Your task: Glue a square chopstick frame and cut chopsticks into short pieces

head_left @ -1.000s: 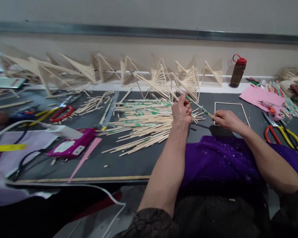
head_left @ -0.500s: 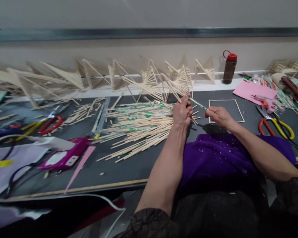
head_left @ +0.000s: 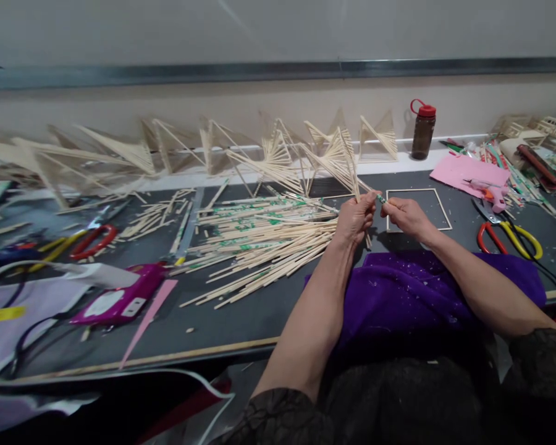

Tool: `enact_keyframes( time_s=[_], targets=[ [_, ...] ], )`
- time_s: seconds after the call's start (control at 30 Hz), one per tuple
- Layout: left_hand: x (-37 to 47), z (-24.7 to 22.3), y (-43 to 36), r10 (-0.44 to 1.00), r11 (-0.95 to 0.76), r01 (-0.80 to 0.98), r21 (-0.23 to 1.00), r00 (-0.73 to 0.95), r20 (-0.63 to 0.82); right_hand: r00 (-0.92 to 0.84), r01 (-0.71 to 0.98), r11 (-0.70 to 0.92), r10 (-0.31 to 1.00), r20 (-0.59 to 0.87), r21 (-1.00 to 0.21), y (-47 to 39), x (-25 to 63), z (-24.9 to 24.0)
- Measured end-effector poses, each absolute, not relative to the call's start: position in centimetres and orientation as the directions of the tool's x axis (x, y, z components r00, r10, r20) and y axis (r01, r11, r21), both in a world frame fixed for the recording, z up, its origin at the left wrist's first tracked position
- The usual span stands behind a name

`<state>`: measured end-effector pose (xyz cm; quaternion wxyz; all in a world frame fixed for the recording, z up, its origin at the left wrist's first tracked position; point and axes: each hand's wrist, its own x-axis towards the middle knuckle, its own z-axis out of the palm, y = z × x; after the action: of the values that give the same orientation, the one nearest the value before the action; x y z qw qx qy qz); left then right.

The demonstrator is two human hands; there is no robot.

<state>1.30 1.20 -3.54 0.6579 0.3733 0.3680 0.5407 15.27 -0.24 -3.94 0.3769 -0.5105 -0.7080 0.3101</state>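
My left hand (head_left: pixel 356 217) is closed around pale wooden chopsticks (head_left: pixel 354 176), which stick out above and below the fist. Close on its right, my right hand (head_left: pixel 405 215) pinches a crumpled green-and-white paper wrapper (head_left: pixel 381 199) that reaches toward the left thumb. Whether the wrapper still covers a stick end is hidden by the fingers. Left of my hands lies a wide pile of chopsticks (head_left: pixel 269 247), many bare and some in printed wrappers. A thin square stick frame (head_left: pixel 440 201) lies flat behind my right hand.
Twisted stick models (head_left: pixel 333 154) line the wall. A brown bottle (head_left: pixel 422 133) stands at the back. On the right are pink paper (head_left: pixel 458 170), a glue gun (head_left: pixel 493 191) and scissors (head_left: pixel 521 240); left, more scissors (head_left: pixel 95 242) and a magenta device (head_left: pixel 139 296). Purple cloth (head_left: pixel 398 290) covers the front edge.
The wrapped length stretched between my hands has become a short crumpled wrapper at my right fingers. Bare sticks now show in my left hand, which has moved right, closer to the other.
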Motion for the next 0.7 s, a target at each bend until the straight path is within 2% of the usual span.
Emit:
enact_keyframes(
  time_s=[0.2,0.37,0.43,0.57,0.63,0.7],
  targets=[
    [-1.0,-2.5,2.1,0.992,-0.009,-0.617,0.787,-0.103,-0.069,-0.276,0.527,0.264,0.952,0.131,-0.808,-0.6,15.2,-3.4],
    [-1.7,-2.5,2.5,0.992,0.085,-0.666,0.741,-0.015,-0.128,-0.312,0.604,0.254,0.947,0.069,-0.755,-1.1,15.2,-2.4],
    [-2.0,-2.5,2.7,0.991,0.081,-0.694,0.715,-0.022,-0.134,-0.31,0.656,0.274,0.947,0.081,-0.703,-1.5,15.2,-1.8],
    [-3.3,-2.4,3.1,0.972,-0.015,-0.782,0.623,-0.157,-0.174,-0.337,0.717,0.368,0.926,0.168,-0.592,-3.9,16.7,-0.2],
    [-4.0,-2.3,3.3,0.958,-0.048,-0.812,0.581,-0.203,-0.204,-0.359,0.702,0.421,0.906,0.225,-0.575,-6.2,18.3,0.5],
    [-4.3,-2.3,3.4,0.953,-0.059,-0.825,0.562,-0.213,-0.213,-0.464,0.651,0.493,0.86,0.212,-0.577,-9.2,20.3,0.8]
  ],
)
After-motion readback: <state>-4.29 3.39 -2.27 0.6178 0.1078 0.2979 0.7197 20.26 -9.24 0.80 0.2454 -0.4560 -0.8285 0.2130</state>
